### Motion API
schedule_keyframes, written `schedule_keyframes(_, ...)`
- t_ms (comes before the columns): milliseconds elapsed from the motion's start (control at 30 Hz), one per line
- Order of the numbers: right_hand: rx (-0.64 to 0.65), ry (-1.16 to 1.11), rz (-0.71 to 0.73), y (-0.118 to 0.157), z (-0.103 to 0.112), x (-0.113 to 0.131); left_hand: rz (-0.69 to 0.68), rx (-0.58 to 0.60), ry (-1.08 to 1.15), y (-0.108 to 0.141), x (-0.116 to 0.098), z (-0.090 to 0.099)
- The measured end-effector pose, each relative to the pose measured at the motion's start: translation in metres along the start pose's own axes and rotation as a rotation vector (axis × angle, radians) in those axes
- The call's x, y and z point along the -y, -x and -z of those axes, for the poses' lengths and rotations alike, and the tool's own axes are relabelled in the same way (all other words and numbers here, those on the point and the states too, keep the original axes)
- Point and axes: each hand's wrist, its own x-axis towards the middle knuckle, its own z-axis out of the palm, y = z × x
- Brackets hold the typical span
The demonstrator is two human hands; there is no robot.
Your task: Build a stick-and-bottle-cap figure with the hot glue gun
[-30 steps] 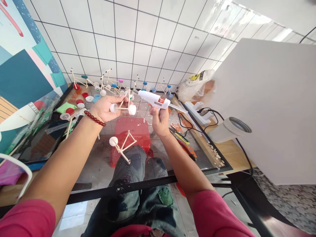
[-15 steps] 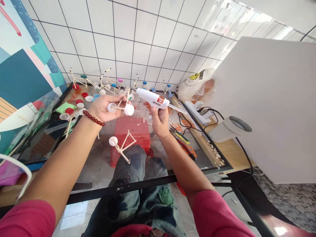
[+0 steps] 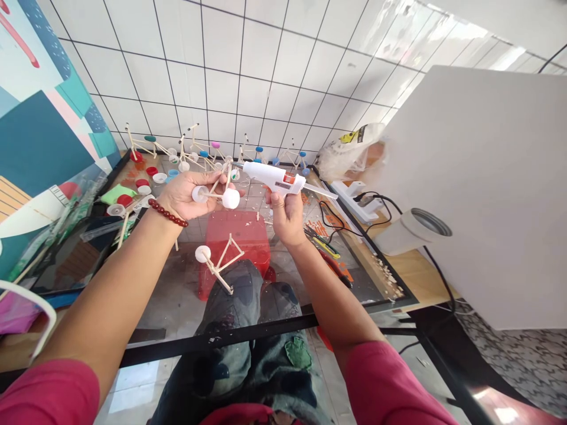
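Note:
My left hand [image 3: 192, 192], closed, holds a stick frame with white caps [image 3: 231, 199] at its lower end. Wrapped round a white glue gun [image 3: 266, 174], my right hand [image 3: 287, 215] keeps its nozzle pointing left, at the top of the stick frame; whether the tip touches it is too small to tell. A second stick frame [image 3: 218, 270] with one white cap lies on the glass table, nearer to me than my hands.
Small stick models with coloured caps [image 3: 150, 139] line the tiled wall. On the right are a power strip [image 3: 358, 202], pliers [image 3: 336, 267], a grey cylinder [image 3: 411, 231] and black cables. A dark tablet [image 3: 73, 254] lies at the left.
The glue gun has shifted slightly, its nozzle now at the top of the held stick frame. My left hand and the frame have barely moved.

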Motion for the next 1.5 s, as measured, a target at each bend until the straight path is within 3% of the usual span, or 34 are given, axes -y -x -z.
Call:
schedule_keyframes(200,-0.022,0.053,-0.036,-0.001,0.000,-0.002,0.033,-0.019,0.146,0.004,-0.001,-0.006)
schedule_keyframes(667,0.029,0.124,-0.056,-0.002,0.002,0.001,0.019,0.007,0.107,0.002,0.000,0.000)
schedule_keyframes(933,0.031,0.145,-0.048,-0.001,0.003,0.000,-0.014,-0.144,-0.003,-0.001,0.002,-0.006)
schedule_keyframes(1133,-0.001,0.186,-0.072,-0.003,0.004,-0.001,-0.037,-0.153,-0.104,-0.004,0.004,-0.003)
schedule_keyframes(1300,-0.017,0.184,-0.190,-0.005,0.003,-0.013,-0.065,-0.136,-0.091,-0.006,0.002,0.000)
schedule_keyframes(1500,0.047,0.274,-0.452,-0.005,0.006,-0.041,-0.136,-0.284,-0.046,-0.008,0.000,0.001)
